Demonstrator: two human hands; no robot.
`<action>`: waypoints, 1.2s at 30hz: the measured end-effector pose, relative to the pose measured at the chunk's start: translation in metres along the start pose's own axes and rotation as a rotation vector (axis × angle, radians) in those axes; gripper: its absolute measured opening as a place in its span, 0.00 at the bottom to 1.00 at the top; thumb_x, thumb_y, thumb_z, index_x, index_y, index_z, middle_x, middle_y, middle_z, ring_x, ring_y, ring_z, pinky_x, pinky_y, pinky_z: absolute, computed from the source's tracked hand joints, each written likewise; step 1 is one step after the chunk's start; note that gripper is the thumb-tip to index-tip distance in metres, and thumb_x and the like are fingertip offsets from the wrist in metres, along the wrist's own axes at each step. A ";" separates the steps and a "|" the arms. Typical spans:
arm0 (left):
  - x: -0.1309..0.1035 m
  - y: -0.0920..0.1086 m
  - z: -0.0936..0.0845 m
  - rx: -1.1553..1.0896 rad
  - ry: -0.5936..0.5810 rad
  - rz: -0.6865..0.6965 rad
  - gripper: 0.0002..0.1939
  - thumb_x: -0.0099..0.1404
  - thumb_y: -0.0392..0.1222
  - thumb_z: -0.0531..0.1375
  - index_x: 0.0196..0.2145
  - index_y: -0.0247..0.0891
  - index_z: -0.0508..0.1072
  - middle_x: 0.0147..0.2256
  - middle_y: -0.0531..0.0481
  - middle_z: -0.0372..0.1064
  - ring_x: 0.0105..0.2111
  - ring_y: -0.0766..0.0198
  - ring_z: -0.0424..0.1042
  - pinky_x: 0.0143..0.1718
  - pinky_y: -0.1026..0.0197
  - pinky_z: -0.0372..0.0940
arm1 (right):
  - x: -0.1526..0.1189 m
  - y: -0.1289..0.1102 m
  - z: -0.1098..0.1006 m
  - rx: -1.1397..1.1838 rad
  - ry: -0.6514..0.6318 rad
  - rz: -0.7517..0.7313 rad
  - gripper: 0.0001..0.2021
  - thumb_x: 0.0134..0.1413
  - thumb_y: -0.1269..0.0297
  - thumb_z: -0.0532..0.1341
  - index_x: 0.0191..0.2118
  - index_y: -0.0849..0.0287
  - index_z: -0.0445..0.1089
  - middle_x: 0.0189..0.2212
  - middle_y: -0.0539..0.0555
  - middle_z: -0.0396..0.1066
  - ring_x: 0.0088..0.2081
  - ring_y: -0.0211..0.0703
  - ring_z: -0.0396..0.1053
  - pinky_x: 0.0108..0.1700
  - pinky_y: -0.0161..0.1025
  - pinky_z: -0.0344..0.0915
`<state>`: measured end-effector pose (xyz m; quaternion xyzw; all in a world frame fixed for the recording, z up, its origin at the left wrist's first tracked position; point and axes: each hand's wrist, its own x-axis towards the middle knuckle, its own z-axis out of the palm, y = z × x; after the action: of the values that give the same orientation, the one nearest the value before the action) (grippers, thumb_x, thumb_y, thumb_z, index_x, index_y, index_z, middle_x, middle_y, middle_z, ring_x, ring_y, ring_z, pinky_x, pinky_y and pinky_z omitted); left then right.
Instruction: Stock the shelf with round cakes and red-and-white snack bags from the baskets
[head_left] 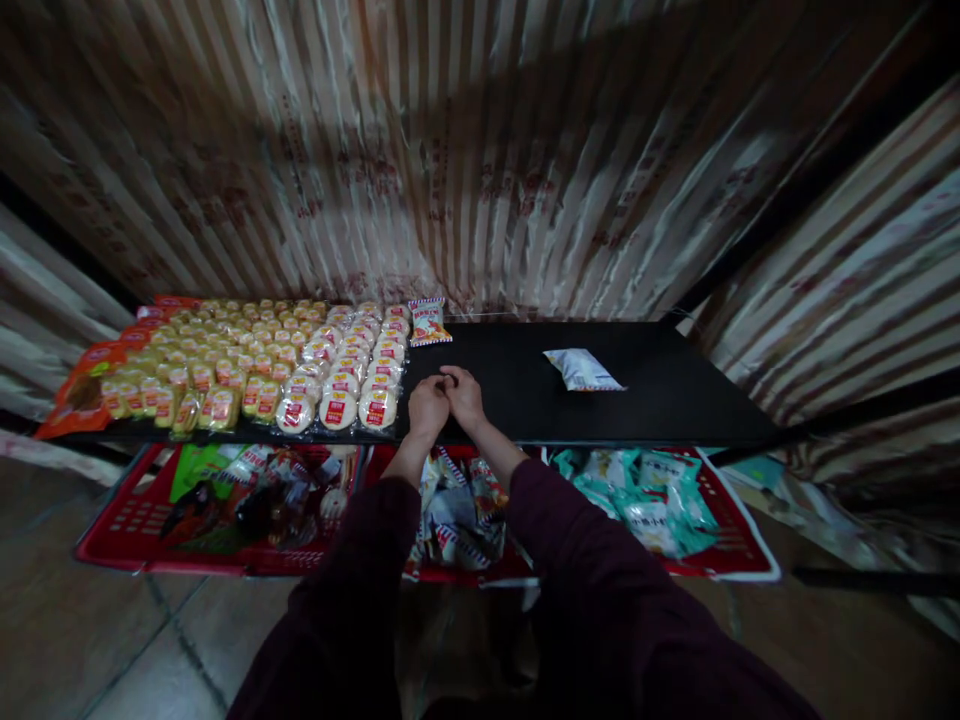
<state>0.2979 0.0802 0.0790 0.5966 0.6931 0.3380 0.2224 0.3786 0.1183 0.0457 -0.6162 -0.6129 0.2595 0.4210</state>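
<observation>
- Here we see our left hand [428, 405] and right hand [464, 396] pressed together over the near edge of the black table [675, 400], fingers curled inward and touching each other.
- We cannot tell whether anything sits between the fingers; nothing shows in either hand, and the curl hides the palms.
- Just to the left of the hands lie rows of round white snack packs [360, 375] with red labels, the nearest one almost beside our left hand.
- Farther left of those, small yellow packs [217, 365] fill the rest of the table, with orange bags [82, 390] at the far left edge.
- Beyond the hands, toward the striped curtain [480, 150], a single red-and-white packet [428, 322] lies at the end of the white rows.
- To the right and a little beyond the hands, well apart from them, a white bag [583, 369] lies alone on the bare table.
- Below the hands, under the table, red baskets [120, 530] hold mixed packets, with teal bags [645, 490] in the right one.
</observation>
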 end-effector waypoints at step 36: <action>-0.113 -0.119 0.013 0.475 -0.592 0.045 0.17 0.61 0.31 0.51 0.46 0.26 0.69 0.48 0.33 0.68 0.50 0.52 0.68 0.51 0.56 0.61 | -0.172 0.105 0.034 0.620 -0.298 0.627 0.18 0.46 0.57 0.62 0.45 0.55 0.71 0.50 0.53 0.72 0.53 0.44 0.66 0.60 0.43 0.56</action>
<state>0.2479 -0.0343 -0.0274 0.7186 0.6444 -0.0144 0.2610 0.3875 -0.0313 -0.0933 -0.5726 -0.3444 0.6310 0.3941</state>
